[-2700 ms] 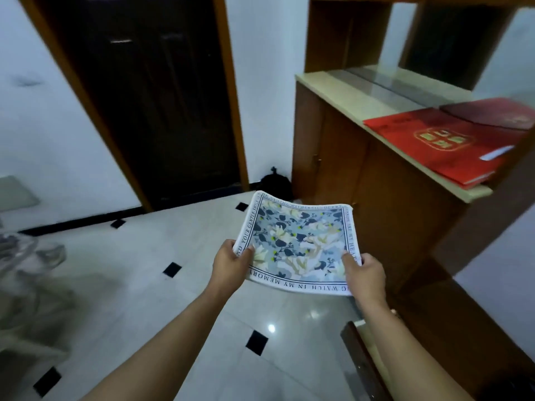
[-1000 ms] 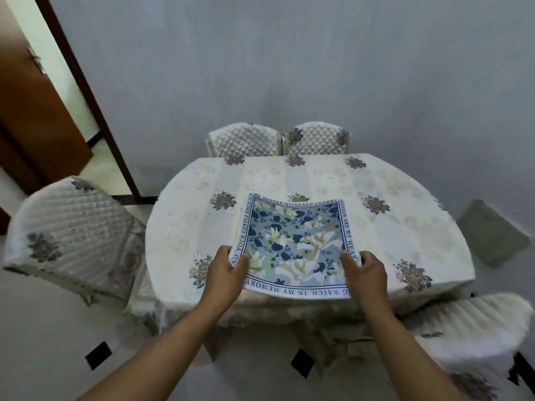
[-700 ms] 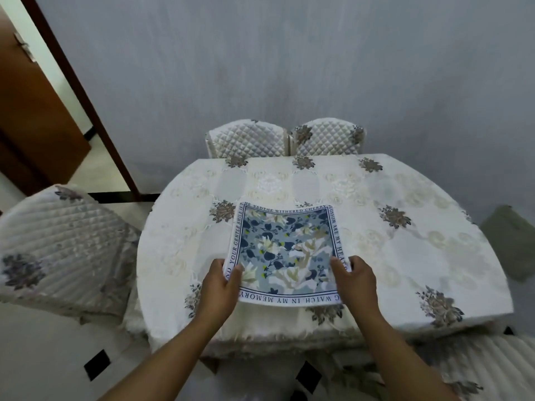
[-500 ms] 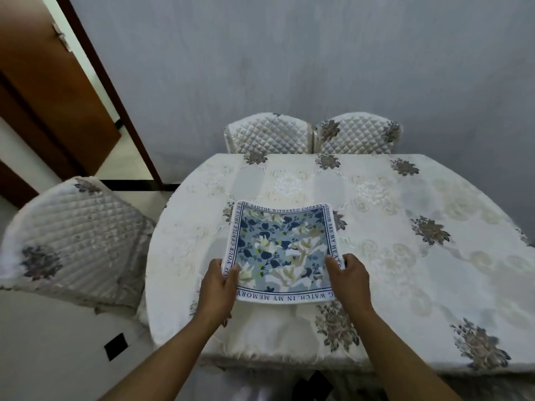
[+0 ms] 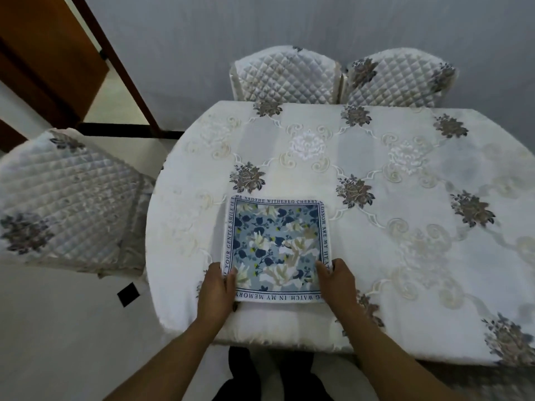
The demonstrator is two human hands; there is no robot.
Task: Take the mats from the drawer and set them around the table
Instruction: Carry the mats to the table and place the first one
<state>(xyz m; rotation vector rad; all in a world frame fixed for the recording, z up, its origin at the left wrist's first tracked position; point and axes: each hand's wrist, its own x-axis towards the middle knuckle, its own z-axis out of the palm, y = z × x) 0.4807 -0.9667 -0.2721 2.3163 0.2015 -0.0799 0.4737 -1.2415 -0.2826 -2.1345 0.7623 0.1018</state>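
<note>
A square mat (image 5: 276, 250) with a blue and cream flower print and a lettered border lies on or just above the near left part of the table (image 5: 405, 227), which wears a white embroidered cloth. My left hand (image 5: 215, 287) grips the mat's near left corner, thumb on top. My right hand (image 5: 337, 280) grips the near right corner the same way. Whether more mats lie stacked under the top one cannot be told.
A quilted chair (image 5: 66, 204) stands at the table's left end. Two more quilted chairs (image 5: 285, 75) (image 5: 398, 79) stand side by side at the far edge against the grey wall. A wooden door (image 5: 43, 62) is at upper left. The table's near edge is just in front of my legs.
I turned from the wooden cabinet to the table, carrying the mat in both hands. Over the last second the mat came down to the tablecloth near the front left edge.
</note>
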